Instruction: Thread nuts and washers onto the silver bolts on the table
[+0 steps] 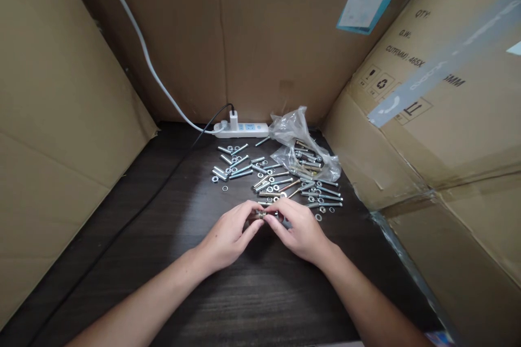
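Observation:
Both of my hands meet at the middle of the dark table, fingertips pinched around a small yellowish metal expansion bolt (261, 215). My left hand (232, 230) grips it from the left, thumb and index finger closed. From the right, my right hand (299, 230) pinches its other end. Fingers cover most of the bolt; a ring-shaped washer or nut shows between them. Just beyond the fingertips lie loose bolts (325, 196), sleeves (241, 174), nuts (260, 175) and flat washers (318, 217), mostly silver with some yellowish ones.
A clear plastic bag (291, 126) with more hardware spilling out sits at the back right. Behind the pile is a white power strip (244, 130) with a charger plugged in. A black cable (138, 214) crosses the table's left side. Cardboard walls (175, 65) enclose three sides.

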A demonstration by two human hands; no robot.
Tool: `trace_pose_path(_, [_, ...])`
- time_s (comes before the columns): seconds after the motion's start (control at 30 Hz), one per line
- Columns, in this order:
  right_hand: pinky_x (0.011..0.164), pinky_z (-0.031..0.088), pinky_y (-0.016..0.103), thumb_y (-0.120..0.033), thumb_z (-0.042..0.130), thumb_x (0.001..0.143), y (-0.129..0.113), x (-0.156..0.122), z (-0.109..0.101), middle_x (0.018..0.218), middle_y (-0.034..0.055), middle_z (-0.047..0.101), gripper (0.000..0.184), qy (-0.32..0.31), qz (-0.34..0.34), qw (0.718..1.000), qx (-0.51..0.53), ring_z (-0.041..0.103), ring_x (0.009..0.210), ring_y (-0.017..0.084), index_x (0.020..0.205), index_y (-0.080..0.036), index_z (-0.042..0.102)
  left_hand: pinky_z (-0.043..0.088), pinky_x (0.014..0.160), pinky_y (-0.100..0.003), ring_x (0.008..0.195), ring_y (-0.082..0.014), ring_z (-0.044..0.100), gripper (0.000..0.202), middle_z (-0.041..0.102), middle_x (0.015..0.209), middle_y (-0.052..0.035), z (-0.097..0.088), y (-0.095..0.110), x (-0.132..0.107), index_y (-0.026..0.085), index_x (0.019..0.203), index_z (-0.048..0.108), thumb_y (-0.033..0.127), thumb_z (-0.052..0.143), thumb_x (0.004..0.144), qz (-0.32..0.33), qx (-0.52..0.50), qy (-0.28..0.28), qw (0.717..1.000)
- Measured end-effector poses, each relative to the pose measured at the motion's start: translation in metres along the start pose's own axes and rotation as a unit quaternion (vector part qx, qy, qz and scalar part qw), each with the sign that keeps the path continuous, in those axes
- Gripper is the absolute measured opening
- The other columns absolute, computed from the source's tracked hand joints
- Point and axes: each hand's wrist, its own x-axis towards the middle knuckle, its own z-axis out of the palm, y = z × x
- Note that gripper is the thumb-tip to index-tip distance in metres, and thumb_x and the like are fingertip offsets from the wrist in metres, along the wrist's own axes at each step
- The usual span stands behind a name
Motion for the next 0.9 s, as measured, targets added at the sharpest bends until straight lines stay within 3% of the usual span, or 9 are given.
trace_pose_path(0.2, [0.06,0.038,0.025,-0.024,0.044,0.091,0.0005,0.0009,0.0014,0.065,0.0015,0.056,0.026,0.011,0.002,1.0,-0.014,0.051,0.062,0.012,0.069,-0.017,0.054,0.047,0.081,-0.029,0.091,-0.0172,0.058,0.02,0.062,0.099,-0.004,0.0003,-0.0009,-0.0002,0.021,0.106,0.052,0.031,0.042,0.092,0.013,0.027,-0.004,1.0])
trace_pose_path(0.33, [0.061,0.041,0.024,-0.019,0.051,0.085,0.0001,0.0005,-0.0045,0.077,0.0021,0.059,0.008,0.018,0.002,1.0,0.009,0.052,0.064,0.012,0.088,-0.018,0.058,0.046,0.083,-0.029,0.094,-0.0172,0.058,0.019,0.062,0.102,-0.0034,-0.0003,-0.0016,0.0,0.021,0.107,0.052,0.029,0.043,0.091,0.011,0.029,0.008,0.999])
trace_pose_path(0.47, [0.071,0.046,0.026,-0.016,0.052,0.082,0.0022,0.0002,-0.0049,0.098,0.0049,0.06,0.027,-0.02,-0.03,0.999,0.012,0.057,0.079,0.014,0.107,-0.022,0.058,0.047,0.08,-0.028,0.092,-0.0168,0.059,0.018,0.063,0.1,-0.0032,-0.0008,-0.0019,0.0008,0.021,0.105,0.053,0.028,0.043,0.091,0.008,0.025,0.016,1.0])
trace_pose_path(0.6, [0.069,0.045,0.026,-0.019,0.051,0.085,0.0029,0.0008,-0.0019,0.092,0.0042,0.061,0.024,-0.031,-0.018,0.999,0.013,0.057,0.076,0.014,0.108,-0.021,0.057,0.046,0.081,-0.029,0.093,-0.017,0.058,0.019,0.062,0.101,-0.0033,-0.0013,-0.0023,0.0015,0.021,0.106,0.052,0.029,0.042,0.092,0.006,0.028,0.014,0.999])
trace_pose_path(0.8, [0.062,0.041,0.025,-0.026,0.05,0.088,0.0018,0.001,0.0024,0.075,0.0022,0.059,0.012,-0.024,0.003,1.0,-0.007,0.053,0.066,0.012,0.086,-0.017,0.059,0.046,0.082,-0.03,0.093,-0.0175,0.058,0.019,0.062,0.101,-0.0037,-0.0004,-0.0043,0.0006,0.021,0.106,0.052,0.03,0.043,0.092,0.023,0.052,0.014,0.998])
trace_pose_path(0.9, [0.061,0.039,0.025,-0.025,0.046,0.091,0.0031,0.0001,0.0026,0.064,0.0008,0.055,0.027,-0.027,-0.012,0.999,-0.02,0.05,0.062,0.012,0.067,-0.017,0.055,0.047,0.081,-0.03,0.092,-0.0175,0.058,0.018,0.062,0.099,-0.0038,-0.0001,-0.0052,0.0005,0.021,0.105,0.052,0.029,0.043,0.092,0.03,0.064,0.014,0.997])
